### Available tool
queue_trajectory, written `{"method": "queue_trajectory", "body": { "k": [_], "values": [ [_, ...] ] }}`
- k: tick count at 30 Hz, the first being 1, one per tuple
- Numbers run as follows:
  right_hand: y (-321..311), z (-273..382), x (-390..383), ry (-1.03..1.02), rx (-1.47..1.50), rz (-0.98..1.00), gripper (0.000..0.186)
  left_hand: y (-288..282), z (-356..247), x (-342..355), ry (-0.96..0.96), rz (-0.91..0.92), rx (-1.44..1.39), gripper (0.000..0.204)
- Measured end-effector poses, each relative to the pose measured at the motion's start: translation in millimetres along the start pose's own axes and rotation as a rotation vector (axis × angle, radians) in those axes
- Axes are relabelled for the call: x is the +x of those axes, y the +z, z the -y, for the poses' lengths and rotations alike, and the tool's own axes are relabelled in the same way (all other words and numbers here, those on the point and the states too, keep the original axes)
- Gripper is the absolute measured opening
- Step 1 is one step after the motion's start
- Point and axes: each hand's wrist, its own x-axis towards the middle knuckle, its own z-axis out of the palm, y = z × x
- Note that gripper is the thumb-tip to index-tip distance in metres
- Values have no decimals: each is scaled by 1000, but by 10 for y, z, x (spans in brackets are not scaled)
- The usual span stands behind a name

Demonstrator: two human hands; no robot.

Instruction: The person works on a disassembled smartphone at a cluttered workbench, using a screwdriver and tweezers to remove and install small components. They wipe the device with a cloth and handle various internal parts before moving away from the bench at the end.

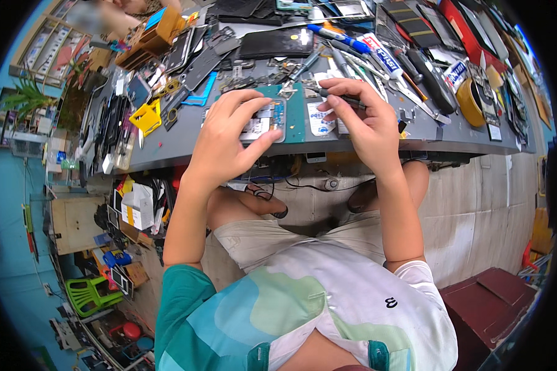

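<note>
An opened phone point(279, 112), its inner parts and a blue strip exposed, lies on a green mat point(296, 117) at the desk's near edge. Spread across it is my left hand point(232, 127), its thumb on the near part and its fingers on the far side, steadying it; the palm hides the phone's left part. To the right, my right hand point(371, 120) pinches a slim dark pen-like tool point(346, 100), its tip pointing left toward the mat; its exact kind is unclear. Below that hand is a small white printed card point(320, 120). Small metal parts point(288, 91) lie beyond the phone.
Hand tools, a blue marker point(337, 38) and a white tube point(382, 55) crowd the far right of the grey desk point(185, 141). A yellow tape roll point(470, 102) stands farther right. A black flat case point(275, 44) lies behind; a yellow bracket point(145, 117) sits left.
</note>
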Motion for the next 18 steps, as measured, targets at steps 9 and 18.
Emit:
{"method": "queue_trajectory", "body": {
  "k": [9,18],
  "values": [
    [-18,-49,-3,-102,-32,12,15,144,-22,-136,1,-25,127,71],
    [-48,-71,22,-213,-188,10,17,210,-141,-100,-46,-48,126,85]
  ]
}}
